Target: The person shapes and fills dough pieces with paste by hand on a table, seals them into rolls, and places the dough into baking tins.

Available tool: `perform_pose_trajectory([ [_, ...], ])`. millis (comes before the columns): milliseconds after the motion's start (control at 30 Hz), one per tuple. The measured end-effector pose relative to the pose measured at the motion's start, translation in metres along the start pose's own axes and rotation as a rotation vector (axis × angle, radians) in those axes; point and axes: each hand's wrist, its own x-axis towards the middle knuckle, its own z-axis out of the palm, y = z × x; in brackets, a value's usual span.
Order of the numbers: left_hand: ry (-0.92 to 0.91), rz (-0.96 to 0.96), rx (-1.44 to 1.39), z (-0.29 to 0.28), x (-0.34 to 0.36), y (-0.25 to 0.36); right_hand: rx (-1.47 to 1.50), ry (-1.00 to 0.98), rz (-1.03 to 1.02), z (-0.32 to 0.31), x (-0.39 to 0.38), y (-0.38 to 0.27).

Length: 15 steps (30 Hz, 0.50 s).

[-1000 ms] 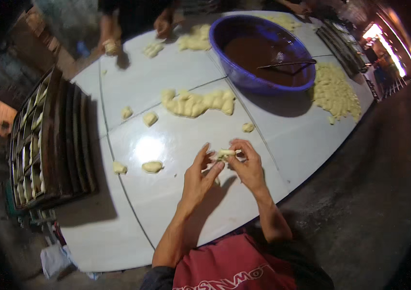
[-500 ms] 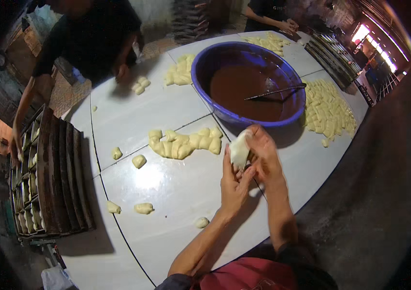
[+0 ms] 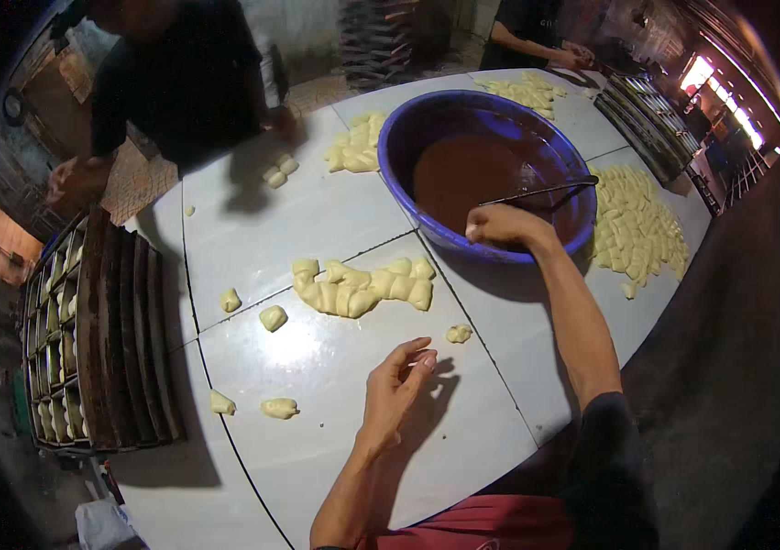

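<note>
My right hand [image 3: 505,225] reaches over the near rim of a large blue basin [image 3: 436,240] of brown paste [image 3: 452,174]. Its fingers curl closed, and whatever is in them is hidden from view. Low over the white table, my left hand [image 3: 396,390] has its fingers loosely bent, with the thumb apart and nothing visible between them. A small gathered dough piece [image 3: 459,334] lies just beyond its fingertips. Farther off is a row of joined pale dough pieces [image 3: 362,290]. Single lumps sit to the left, among them a dough lump [image 3: 273,318] and another dough lump [image 3: 279,408].
A dark stirring stick [image 3: 546,192] leans in the basin. Dough pieces [image 3: 633,225] cover the table's right side. Stacked metal moulds [image 3: 124,339] stand at the left edge, more trays [image 3: 647,119] at far right. A co-worker [image 3: 179,92] stands across the table, another person [image 3: 527,37] farther back.
Both hands held a flattened dough piece together; they have parted. A gathered dough piece now lies on the table. My right hand went up to the basin, my left came down and left.
</note>
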Motion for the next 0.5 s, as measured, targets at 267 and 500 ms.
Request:
perform_pose_trajectory([
  [267, -0.129, 0.044, 0.016, 0.031, 0.018, 0.015, 1.096, 0.286, -0.111, 0.002, -0.056, -0.051],
  [500, -0.103, -0.004, -0.578, 0.051, 0.033, 0.027, 1.520, 0.362, -0.146, 0.073, -0.094, -0.118],
])
